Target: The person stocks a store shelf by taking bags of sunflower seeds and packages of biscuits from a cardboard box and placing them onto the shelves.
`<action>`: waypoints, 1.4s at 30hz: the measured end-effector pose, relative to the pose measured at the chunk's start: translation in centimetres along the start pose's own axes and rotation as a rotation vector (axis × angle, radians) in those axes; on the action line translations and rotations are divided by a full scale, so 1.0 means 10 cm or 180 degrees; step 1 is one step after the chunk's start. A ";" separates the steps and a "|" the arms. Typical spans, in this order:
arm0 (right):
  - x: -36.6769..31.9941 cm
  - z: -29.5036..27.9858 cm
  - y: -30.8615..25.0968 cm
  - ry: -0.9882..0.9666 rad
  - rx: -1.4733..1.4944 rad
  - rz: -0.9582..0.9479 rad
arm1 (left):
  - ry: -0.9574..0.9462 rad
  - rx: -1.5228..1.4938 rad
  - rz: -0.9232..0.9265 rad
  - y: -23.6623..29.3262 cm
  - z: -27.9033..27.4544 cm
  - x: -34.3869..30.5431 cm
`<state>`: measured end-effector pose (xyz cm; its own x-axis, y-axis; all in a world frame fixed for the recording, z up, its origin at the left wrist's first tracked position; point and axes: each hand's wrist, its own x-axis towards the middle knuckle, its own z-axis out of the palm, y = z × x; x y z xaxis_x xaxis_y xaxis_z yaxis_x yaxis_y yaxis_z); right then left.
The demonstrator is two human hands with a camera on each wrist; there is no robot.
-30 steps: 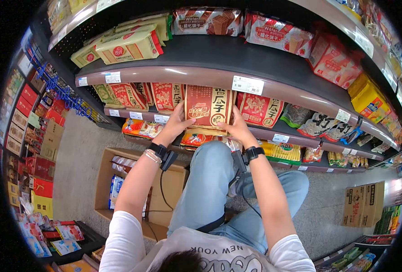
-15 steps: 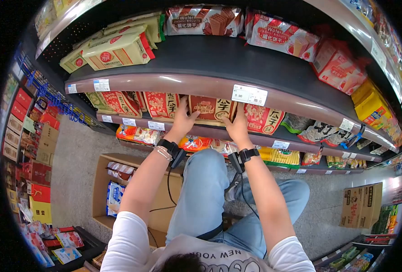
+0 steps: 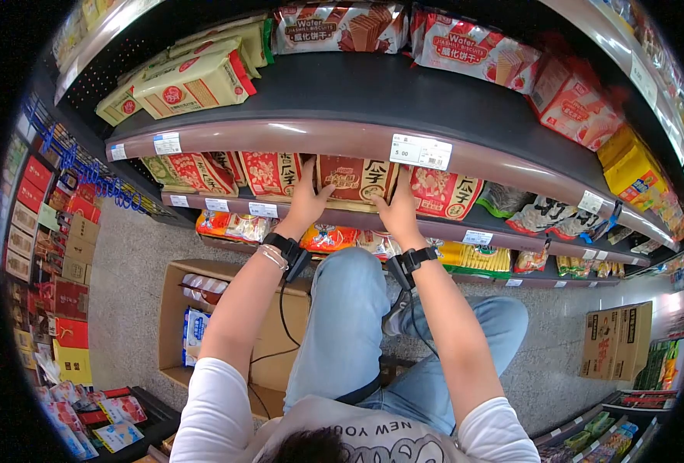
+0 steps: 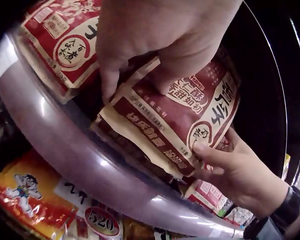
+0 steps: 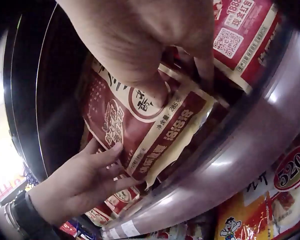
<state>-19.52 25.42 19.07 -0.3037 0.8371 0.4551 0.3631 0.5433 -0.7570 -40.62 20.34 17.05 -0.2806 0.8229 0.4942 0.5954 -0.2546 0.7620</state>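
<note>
Both hands are at a dark red and tan bag of melon seeds (image 3: 346,176), which stands in the middle shelf row among similar bags. My left hand (image 3: 306,207) grips its left edge, thumb on the front and fingers along the side. On the opposite edge, my right hand (image 3: 398,217) holds it the same way, as the right wrist view shows with the thumb on the bag (image 5: 140,122). The bag's crimped bottom edge lies near the shelf lip in the left wrist view. A red seed bag (image 3: 271,176) stands to the left, another (image 3: 446,193) to the right.
Above, the shelf lip (image 3: 280,139) with price tags overhangs the row. Wafer packs (image 3: 477,50) stand on the upper shelf. Orange snack bags (image 3: 330,238) lie below. An open cardboard box (image 3: 174,309) with several packs sits on the floor, left of the person's knee.
The hands have moved the seed bag away from the body, from in front of the shelf into the row between the other bags. The grip on both edges stays.
</note>
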 end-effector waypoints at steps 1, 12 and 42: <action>-0.02 0.01 0.00 -0.0071 0.0013 0.0056 | -0.0029 0.0149 0.0048 -0.05 -0.01 -0.04; -0.10 0.10 -0.12 -0.0122 -0.0330 0.0104 | -0.0602 0.0863 -0.0620 0.38 -0.07 -0.11; 0.06 0.26 -0.05 -0.0127 -0.0930 0.0508 | -0.0091 0.1350 -0.0843 0.26 0.16 -0.04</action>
<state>-22.18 25.45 18.50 -0.2548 0.9130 0.3186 0.6443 0.4059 -0.6481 -37.75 20.16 18.14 -0.4464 0.8464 0.2905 0.7618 0.1891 0.6197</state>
